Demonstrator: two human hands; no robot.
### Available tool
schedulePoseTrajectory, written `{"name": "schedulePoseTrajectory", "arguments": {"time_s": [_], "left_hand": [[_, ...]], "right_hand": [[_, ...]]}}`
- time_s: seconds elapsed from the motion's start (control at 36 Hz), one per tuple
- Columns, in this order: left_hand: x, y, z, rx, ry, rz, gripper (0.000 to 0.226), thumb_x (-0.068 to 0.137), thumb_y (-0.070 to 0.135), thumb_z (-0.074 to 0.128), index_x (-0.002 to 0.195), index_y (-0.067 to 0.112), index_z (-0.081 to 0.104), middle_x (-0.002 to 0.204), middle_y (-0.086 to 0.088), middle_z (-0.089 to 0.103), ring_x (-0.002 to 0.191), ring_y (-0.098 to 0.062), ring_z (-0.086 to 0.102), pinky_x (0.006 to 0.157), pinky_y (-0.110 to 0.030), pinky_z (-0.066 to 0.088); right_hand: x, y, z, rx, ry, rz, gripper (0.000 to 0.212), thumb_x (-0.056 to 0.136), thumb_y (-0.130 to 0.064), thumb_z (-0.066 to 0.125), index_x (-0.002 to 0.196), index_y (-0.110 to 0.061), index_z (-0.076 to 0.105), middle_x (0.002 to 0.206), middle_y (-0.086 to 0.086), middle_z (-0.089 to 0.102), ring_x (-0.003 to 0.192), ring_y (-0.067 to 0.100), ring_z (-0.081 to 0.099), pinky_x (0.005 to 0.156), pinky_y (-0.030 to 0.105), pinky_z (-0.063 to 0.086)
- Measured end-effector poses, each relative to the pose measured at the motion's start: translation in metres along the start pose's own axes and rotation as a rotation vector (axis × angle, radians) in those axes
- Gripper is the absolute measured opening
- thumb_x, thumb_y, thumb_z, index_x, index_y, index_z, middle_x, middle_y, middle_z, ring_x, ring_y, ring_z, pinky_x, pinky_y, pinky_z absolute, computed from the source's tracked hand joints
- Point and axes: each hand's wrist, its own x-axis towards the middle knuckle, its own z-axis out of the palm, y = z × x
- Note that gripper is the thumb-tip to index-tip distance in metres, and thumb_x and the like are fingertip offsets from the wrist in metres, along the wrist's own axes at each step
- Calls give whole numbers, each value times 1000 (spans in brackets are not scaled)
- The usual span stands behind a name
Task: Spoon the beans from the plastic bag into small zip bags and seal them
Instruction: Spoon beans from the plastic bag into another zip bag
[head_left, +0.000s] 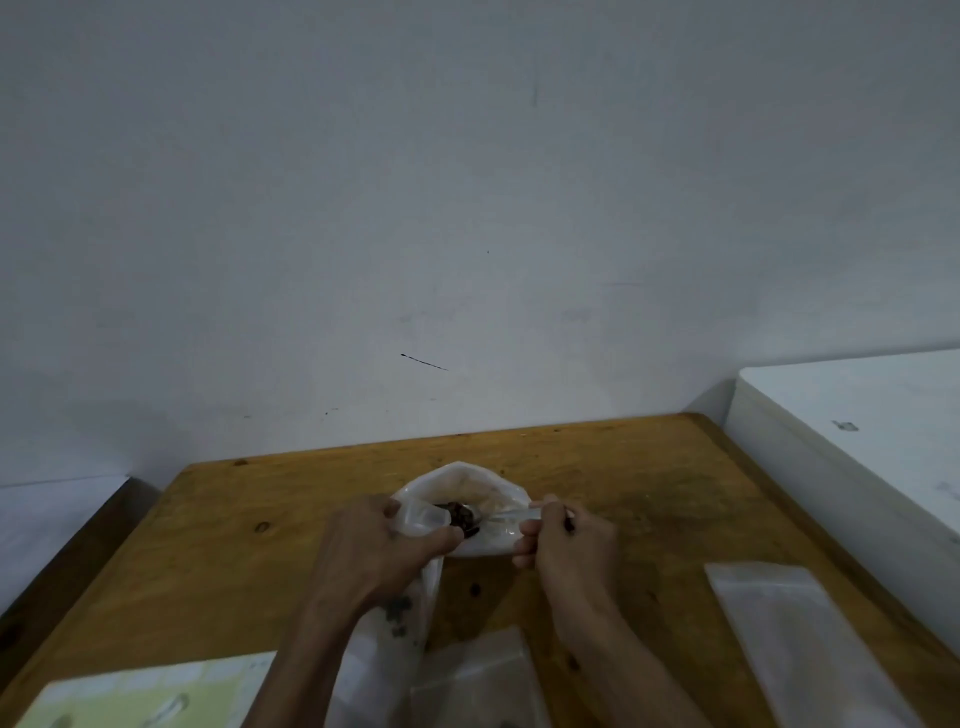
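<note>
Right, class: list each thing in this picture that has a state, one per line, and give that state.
Large translucent plastic bag: mouth open, upright on the wooden table.
Metal spoon: loaded with dark beans, inside the bag's mouth.
Small clear zip bag: gripped by its top, hanging down.
Left hand: gripping the zip bag.
Right hand: holding the spoon's handle.
Flat clear bags: lying on the table.

We see a wooden table (249, 519) filling the lower half of the frame, its far edge against the wall. On it lie the plastic bag (478, 488) at centre, a clear zip bag (800, 639) at lower right, another (478, 680) at bottom centre, and a pale green sheet (140, 696) at lower left.
</note>
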Motion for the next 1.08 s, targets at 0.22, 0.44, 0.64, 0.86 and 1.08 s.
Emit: {"name": "schedulePoseTrajectory", "arguments": {"time_s": [0.22,0.44,0.64,0.86,1.08], "left_hand": [[-2,-6,1,-106,-21,-31,97,50,80,73,122,16,69,97,2,73,75,-9,69,58,-25,58],[-11,-10,-5,-215,38,40,97,50,75,79,128,20,62,118,1,67,96,-13,64,71,-30,59],[-19,-10,-9,-294,131,148,92,60,58,86,138,23,51,136,0,59,97,-4,58,71,-16,49],[-27,-10,-9,-323,199,203,97,59,56,85,140,21,47,133,2,59,99,-6,56,67,-6,41],[-26,-23,-11,-419,266,168,97,55,59,86,136,21,48,125,2,62,108,-16,61,82,-29,56]], "right_hand": [[-5,-15,-6,132,-11,13,28,102,-22,52,81,-11,67,59,4,68,52,14,64,69,44,60],[-16,-49,-15,136,-82,-147,31,103,-24,52,84,-6,69,58,2,67,50,12,63,62,39,56],[-39,-67,-15,-127,-223,-501,30,103,-29,49,87,-13,68,62,3,67,50,9,63,50,21,52],[-49,-67,-13,-249,-234,-890,28,99,-39,46,94,-23,68,67,-10,64,60,8,66,52,33,57],[-32,-45,-19,-314,-48,-770,24,102,-29,47,88,-24,66,67,-7,63,63,8,63,51,25,53]]}}
